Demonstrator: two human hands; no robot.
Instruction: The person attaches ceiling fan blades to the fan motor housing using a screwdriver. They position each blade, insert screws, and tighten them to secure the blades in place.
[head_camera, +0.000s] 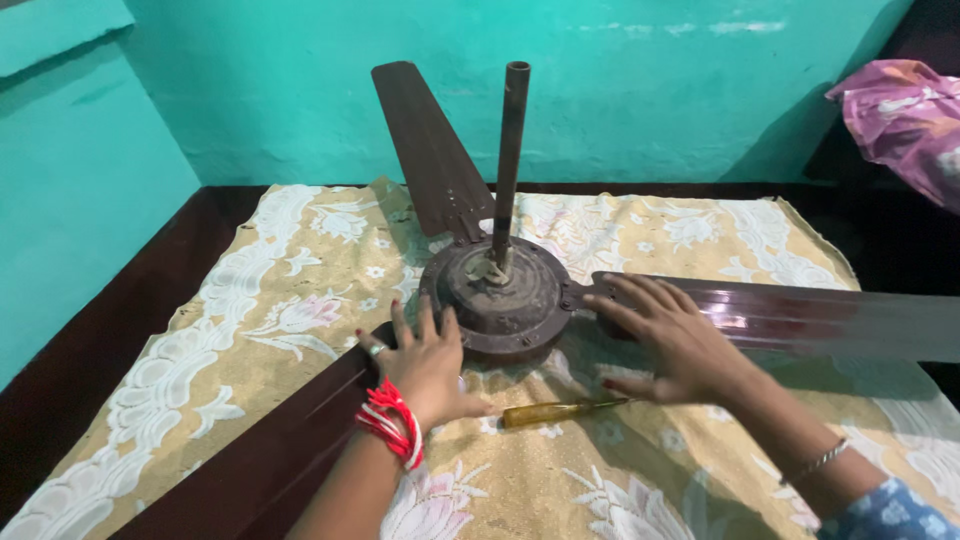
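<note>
A brown ceiling fan lies on a flowered cloth, its round motor housing in the middle with a dark rod standing up from it. My left hand, red thread at the wrist, rests flat on the near-left blade where it joins the housing. My right hand lies spread on the root of the right blade. A third blade points toward the wall. A yellow-handled screwdriver lies on the cloth between my hands.
The yellow and white flowered cloth covers a dark wooden surface. Turquoise walls close in behind and to the left. A pink patterned fabric sits at the upper right.
</note>
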